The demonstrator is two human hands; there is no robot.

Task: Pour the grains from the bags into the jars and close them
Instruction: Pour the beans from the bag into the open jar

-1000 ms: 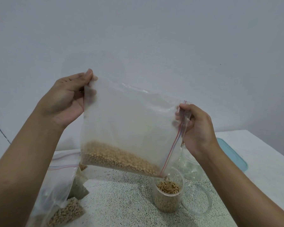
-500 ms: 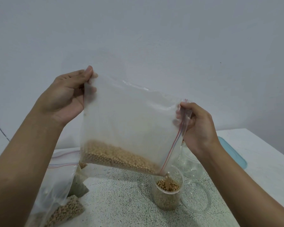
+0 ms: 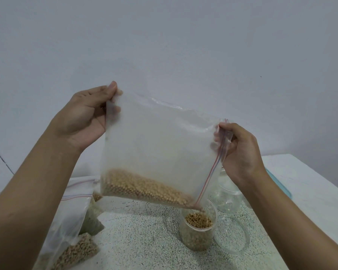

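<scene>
I hold a clear zip bag of tan round grains tilted in the air. My left hand pinches its upper left corner and my right hand pinches the zip edge at the right. The grains lie along the bag's low side, and its lower right corner hangs over a clear open jar that is nearly full of the same grains. A second clear jar stands empty behind it, partly hidden by my right wrist.
A clear round lid lies right of the filled jar. More zip bags of grains lie at the left on the speckled table. A teal lid sits behind my right arm. A plain wall rises behind.
The bag and both hands have stayed almost in place. The grain level in the jar has risen a little.
</scene>
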